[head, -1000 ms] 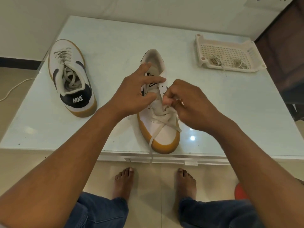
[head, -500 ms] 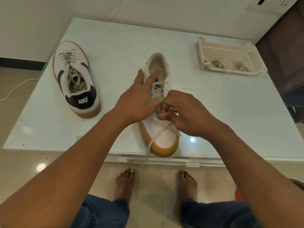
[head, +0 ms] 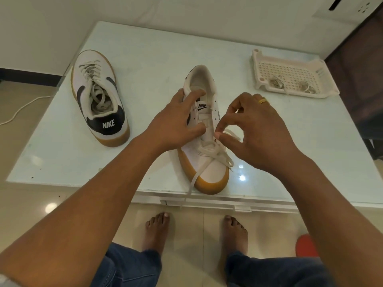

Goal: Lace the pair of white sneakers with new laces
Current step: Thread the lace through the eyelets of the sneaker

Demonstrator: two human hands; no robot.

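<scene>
Head view: sneaker [head: 210, 172] at near edge of table [head: 145, 59]; long axis near-far, toe near, heel far; left hand [head: 176, 123] spread on its left flank, thumb pressing upper, gripping nothing; right hand [head: 255, 129] at right flank, thumb and forefinger pinching lace [head: 219, 156]; empty eyelets [head: 194, 112] lie just far of pinch, toward heel; right hand likely threads next; other lace end trails off near edge.

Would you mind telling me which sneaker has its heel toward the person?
The left sneaker, its black heel tab nearest; the centre sneaker points toe-first.
</scene>
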